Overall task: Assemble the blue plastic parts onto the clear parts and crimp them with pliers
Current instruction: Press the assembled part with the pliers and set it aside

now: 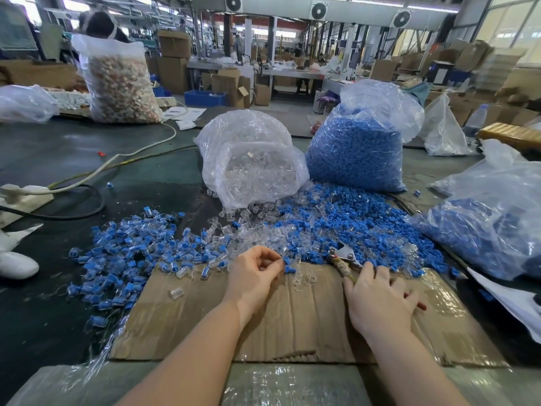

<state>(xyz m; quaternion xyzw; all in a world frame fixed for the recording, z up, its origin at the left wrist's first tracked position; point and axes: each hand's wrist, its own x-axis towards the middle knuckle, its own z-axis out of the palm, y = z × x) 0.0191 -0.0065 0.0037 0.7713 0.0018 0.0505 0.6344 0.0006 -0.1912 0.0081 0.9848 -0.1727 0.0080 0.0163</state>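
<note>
The left hand (254, 271) has its fingers curled, pinching a small blue plastic part (288, 265) at the fingertips over the flattened brown cardboard sheet (292, 323). The right hand (380, 300) lies spread, fingers nearly straight, on the handles of the metal pliers (342, 257), whose head rests at the edge of the loose heap of blue and clear parts (316, 230). Behind the heap stand a clear plastic bag of clear parts (251, 159) and a bag of blue parts (360, 142).
</note>
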